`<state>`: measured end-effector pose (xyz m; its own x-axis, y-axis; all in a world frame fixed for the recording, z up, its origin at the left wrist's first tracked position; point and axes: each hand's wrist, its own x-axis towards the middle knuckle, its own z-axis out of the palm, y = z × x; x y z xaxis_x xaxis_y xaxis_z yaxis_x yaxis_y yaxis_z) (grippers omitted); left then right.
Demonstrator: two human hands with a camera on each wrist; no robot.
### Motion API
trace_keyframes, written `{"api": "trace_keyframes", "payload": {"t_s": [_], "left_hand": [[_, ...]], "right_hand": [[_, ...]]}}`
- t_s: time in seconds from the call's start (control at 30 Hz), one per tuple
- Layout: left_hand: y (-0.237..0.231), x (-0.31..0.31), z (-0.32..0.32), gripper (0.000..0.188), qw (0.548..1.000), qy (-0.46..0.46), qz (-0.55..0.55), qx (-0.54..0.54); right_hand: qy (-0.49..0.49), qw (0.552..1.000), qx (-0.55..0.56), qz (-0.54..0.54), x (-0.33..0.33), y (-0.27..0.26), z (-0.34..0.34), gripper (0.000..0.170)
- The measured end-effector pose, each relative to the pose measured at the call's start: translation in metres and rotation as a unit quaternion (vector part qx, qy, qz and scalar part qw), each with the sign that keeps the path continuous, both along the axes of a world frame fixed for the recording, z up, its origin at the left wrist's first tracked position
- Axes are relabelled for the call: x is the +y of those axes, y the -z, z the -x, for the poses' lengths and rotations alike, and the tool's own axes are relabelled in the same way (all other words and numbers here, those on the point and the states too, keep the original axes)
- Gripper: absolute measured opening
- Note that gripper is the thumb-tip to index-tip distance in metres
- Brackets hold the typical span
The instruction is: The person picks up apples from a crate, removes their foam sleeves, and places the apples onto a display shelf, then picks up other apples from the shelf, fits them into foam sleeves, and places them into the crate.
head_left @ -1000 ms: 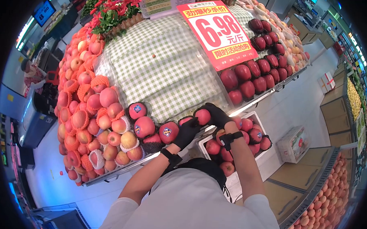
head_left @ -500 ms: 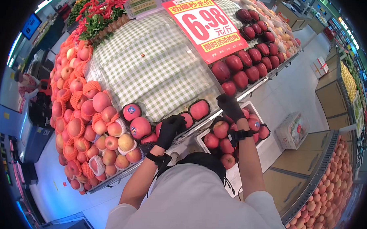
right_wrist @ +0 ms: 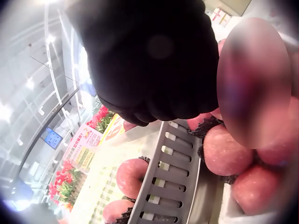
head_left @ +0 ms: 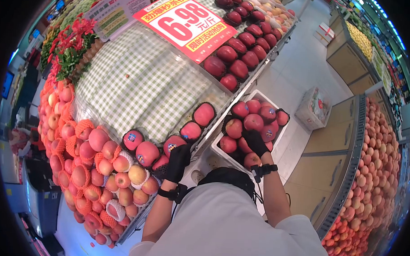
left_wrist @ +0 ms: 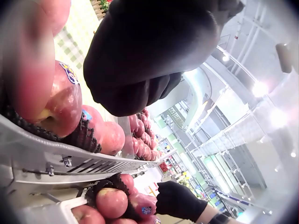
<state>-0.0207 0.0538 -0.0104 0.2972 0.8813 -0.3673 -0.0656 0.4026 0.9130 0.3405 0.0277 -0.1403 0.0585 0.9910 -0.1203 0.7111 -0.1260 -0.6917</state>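
In the head view, the black-gloved left hand point(head_left: 179, 163) is beside a stickered apple point(head_left: 171, 144) at the display's front edge. Its fingers bend loosely in the left wrist view, where the glove point(left_wrist: 145, 51) has no apple visibly held. The gloved right hand point(head_left: 255, 141) reaches into a white box point(head_left: 218, 151) of red apples, its fingers against or just below a top apple point(head_left: 253, 122). Fruit and glove hide those fingertips, so a grip cannot be made out. The left wrist view also shows the right glove point(left_wrist: 180, 200) beside a stickered apple point(left_wrist: 142, 205).
A checkered cloth point(head_left: 139, 80) covers the sloping display, with netted apples point(head_left: 83, 178) left and dark red apples point(head_left: 238, 68) beyond the price sign point(head_left: 186, 23). A metal rail point(head_left: 235, 99) separates display from box. Another container point(head_left: 313, 109) stands on the floor, and a fruit stand point(head_left: 366, 178) is at right.
The right hand has left the apple at the display's edge and moved down into the box. The left hand has drawn back slightly from the apple row. The head view has turned right.
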Motion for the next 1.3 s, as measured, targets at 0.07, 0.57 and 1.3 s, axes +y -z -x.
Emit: {"api": "trace_keyframes", "payload": {"t_s": [0.07, 0.57, 1.3], "left_hand": [[-0.002, -0.006, -0.003, 0.03, 1.0, 0.017, 0.0, 0.018], [0.0, -0.035, -0.003, 0.023, 0.994, 0.095, 0.042, 0.028], [0.07, -0.009, -0.164, 0.041, 0.979, 0.126, 0.132, -0.088]], "right_hand": [[-0.023, 0.991, -0.12, -0.05, -0.02, -0.007, 0.005, 0.02], [0.236, 0.969, 0.06, 0.04, -0.105, -0.026, 0.011, 0.031], [-0.003, 0.942, -0.32, -0.103, 0.019, -0.043, -0.045, 0.085]]}}
